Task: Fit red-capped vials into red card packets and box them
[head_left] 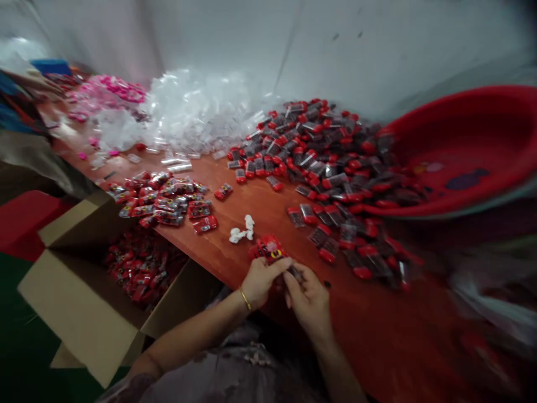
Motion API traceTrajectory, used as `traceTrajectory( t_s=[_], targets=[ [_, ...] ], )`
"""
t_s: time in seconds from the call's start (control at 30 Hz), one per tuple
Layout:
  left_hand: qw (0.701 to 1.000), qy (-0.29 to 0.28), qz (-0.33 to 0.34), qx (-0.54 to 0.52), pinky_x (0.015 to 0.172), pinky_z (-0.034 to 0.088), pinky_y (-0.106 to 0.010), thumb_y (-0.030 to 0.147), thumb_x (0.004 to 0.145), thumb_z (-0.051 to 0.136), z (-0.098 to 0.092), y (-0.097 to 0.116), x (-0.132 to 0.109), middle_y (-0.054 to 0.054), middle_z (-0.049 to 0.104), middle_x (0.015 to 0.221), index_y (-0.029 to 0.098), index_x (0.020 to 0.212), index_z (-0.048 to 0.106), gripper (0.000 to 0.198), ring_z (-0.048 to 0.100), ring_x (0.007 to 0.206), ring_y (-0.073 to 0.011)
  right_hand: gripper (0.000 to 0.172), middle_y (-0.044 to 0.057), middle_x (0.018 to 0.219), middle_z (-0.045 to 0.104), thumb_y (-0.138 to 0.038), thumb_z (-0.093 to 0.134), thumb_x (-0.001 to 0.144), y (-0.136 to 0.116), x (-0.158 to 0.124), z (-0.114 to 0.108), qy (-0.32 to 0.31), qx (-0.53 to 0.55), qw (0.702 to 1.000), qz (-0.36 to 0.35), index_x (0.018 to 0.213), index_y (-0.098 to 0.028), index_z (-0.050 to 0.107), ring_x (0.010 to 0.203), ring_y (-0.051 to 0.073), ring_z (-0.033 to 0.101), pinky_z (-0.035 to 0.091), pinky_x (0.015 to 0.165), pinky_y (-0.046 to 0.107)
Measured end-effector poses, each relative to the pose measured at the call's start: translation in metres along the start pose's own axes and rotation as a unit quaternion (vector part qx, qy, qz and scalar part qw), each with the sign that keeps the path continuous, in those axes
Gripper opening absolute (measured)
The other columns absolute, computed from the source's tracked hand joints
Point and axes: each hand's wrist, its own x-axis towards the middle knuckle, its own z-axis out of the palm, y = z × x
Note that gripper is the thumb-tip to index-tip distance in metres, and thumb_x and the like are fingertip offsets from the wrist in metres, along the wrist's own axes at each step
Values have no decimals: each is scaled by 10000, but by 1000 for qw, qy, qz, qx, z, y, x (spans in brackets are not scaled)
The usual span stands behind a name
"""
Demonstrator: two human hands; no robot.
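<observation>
Head: left hand [260, 280] against right hand [309, 298]

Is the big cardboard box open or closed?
Open. The cardboard box has its flaps folded outward, and a heap of red packets shows inside.

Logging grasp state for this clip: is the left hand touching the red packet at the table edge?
Touching. In the head view the left hand closes its fingertips on the near edge of the red packet, with no gap.
</observation>
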Motion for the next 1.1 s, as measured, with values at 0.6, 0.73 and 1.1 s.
traceTrajectory(
  t_s=[0.6, 0.73, 1.1],
  targets=[
    [981, -71, -176, 44, 661, 491, -270, 364, 543, 792, -49, 23, -19, -77, 685, 636, 92, 694, 681, 331, 640, 587, -155, 402, 81, 917, 703, -475, 552, 840, 6, 39, 2, -144, -284, 837, -445, 1114, -192, 630, 885, 197, 649, 521, 830, 334],
    [983, -56, -167, 44, 725, 511, -290, 294, 670, 718, -59, 29, -19, -84, 720, 750, 109, 783, 688, 219, 668, 664, -172, 352, 77, 901, 705, -417, 484, 896, 6, 36, 24, -116, -290, 823, -475, 1110, -170, 615, 898, 184, 641, 489, 901, 331],
    [956, 214, 198, 9, 802, 525, -293, 469, 881, 411, -114, 136, 23, -84, 692, 1001, 134, 950, 625, 404, 632, 982, -187, 513, 209, 1395, 420, -366, 406, 906, 43, 83, -73, 107, -578, 806, -67, 1327, -72, 430, 1292, 341, 364, 305, 1025, 537]
  ],
)
